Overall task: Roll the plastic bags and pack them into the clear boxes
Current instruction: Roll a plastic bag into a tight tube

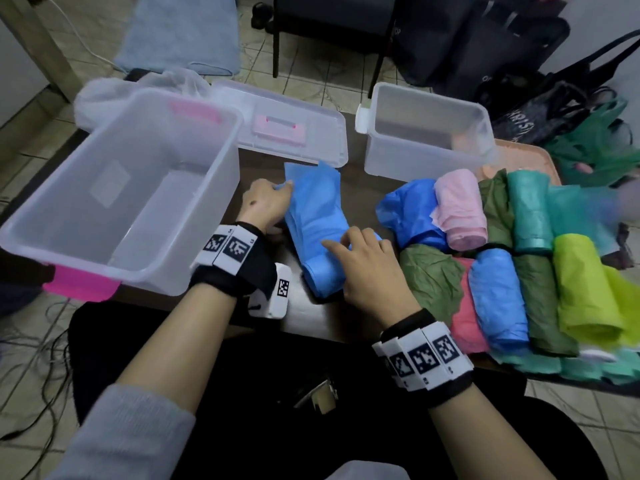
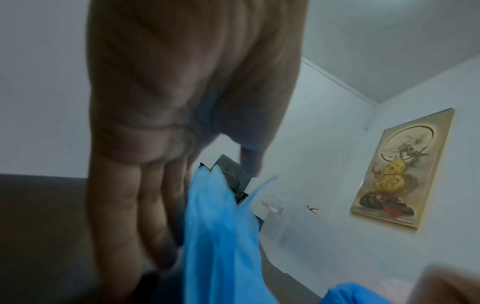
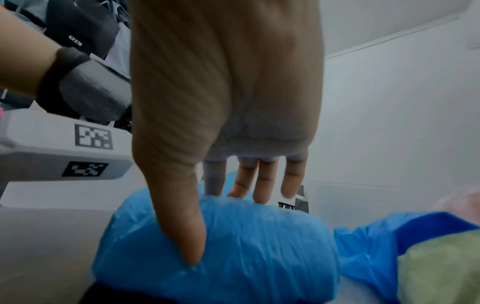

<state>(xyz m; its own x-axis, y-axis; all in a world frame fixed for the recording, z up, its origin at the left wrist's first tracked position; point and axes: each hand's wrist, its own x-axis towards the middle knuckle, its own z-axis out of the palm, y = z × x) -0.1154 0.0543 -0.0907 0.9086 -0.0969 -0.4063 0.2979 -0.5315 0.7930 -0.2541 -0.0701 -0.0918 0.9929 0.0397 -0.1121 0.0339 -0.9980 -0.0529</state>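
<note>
A light blue plastic bag [image 1: 313, 216] lies on the dark table between the boxes, its near end rolled up [image 3: 233, 257] and its far end flat. My left hand [image 1: 282, 192] pinches the flat part's left edge [image 2: 215, 226] between thumb and fingers. My right hand [image 1: 346, 242] presses on the roll, thumb dug into the near side and fingers straight over the top. A large clear box [image 1: 239, 143] with pink latches stands empty at the left. A smaller clear box [image 1: 426, 93] stands at the back right.
The large box's lid [image 1: 284, 129] with a pink handle lies behind the bag. Several rolled bags [image 1: 491, 292], blue, pink, olive, teal and lime, lie packed on a peach tray [image 1: 540, 157] at the right. Dark and green bags are heaped on the floor beyond.
</note>
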